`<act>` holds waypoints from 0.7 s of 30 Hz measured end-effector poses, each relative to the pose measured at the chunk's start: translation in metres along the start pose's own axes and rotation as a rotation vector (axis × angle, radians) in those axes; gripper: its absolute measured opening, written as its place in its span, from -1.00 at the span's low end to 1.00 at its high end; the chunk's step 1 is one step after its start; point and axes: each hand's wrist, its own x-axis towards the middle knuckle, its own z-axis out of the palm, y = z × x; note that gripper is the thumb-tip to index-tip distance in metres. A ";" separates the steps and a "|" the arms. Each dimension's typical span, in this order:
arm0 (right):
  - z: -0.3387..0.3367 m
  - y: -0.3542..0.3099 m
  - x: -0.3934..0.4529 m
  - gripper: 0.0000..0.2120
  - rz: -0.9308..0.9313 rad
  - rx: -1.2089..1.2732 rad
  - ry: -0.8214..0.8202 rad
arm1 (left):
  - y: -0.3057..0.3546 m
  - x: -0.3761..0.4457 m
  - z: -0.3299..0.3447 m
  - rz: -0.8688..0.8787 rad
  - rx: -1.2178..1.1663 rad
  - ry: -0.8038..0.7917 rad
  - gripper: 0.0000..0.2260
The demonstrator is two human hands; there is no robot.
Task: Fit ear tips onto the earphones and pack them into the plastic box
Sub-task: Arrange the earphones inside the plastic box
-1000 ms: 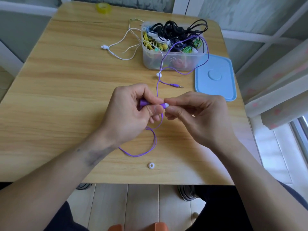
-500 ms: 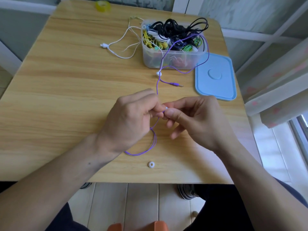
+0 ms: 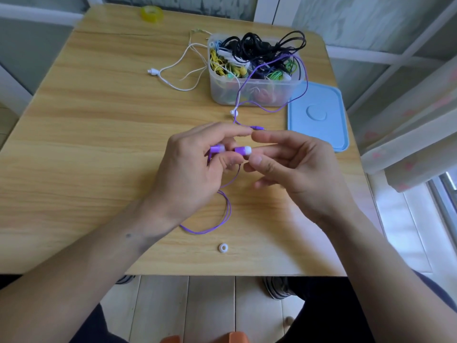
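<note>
Purple earphones (image 3: 242, 150): one pair, both buds held above the middle of the table (image 3: 99, 134). My left hand (image 3: 195, 169) curls its fingers round the two buds; the left bud (image 3: 217, 148) sits deeper in the grip, the right bud pokes out toward my other hand, its white end showing. My right hand (image 3: 296, 164) meets it there, thumb and forefinger pinching that white end; whether the tip is fully seated I cannot tell.

Purple cable (image 3: 223, 219): hangs from my left hand, loops on the table toward the near edge, and runs on past my fingers to the far side, where it climbs into the plastic box (image 3: 252, 92). Its jack plug (image 3: 258, 127) lies just beyond my fingertips.

Plastic box: clear, open, near the far right corner, heaped with black, yellow and green earphones.

Blue lid (image 3: 319, 115): flat on the table, at the right edge, beside the box.

Loose white ear tip (image 3: 223, 248): one, near the near edge, apart from the cable loop.

White earphones (image 3: 173, 73): trailing out of the box to its left.

Yellow tape roll (image 3: 151, 13): far edge, left of the box.
</note>
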 end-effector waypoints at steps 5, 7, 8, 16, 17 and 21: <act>0.004 0.003 0.000 -0.77 -0.046 -0.026 0.048 | -0.001 -0.002 0.003 -0.112 -0.110 -0.023 -0.86; 0.006 0.006 -0.001 -0.84 -0.086 -0.030 0.089 | 0.000 -0.002 0.004 -0.188 -0.210 -0.010 -0.87; 0.007 0.007 -0.001 -0.87 -0.107 -0.028 0.112 | 0.001 -0.002 0.005 -0.214 -0.251 -0.001 -0.87; 0.008 0.011 0.004 -0.83 -0.211 -0.191 0.053 | -0.001 0.006 0.002 -0.385 -0.521 0.019 -0.79; 0.009 0.010 0.005 -0.80 -0.220 -0.198 0.041 | -0.001 0.007 0.001 -0.378 -0.527 0.013 -0.79; 0.017 0.008 0.006 -0.78 -0.265 -0.166 0.015 | 0.001 0.010 -0.001 -0.330 -0.486 0.061 -0.83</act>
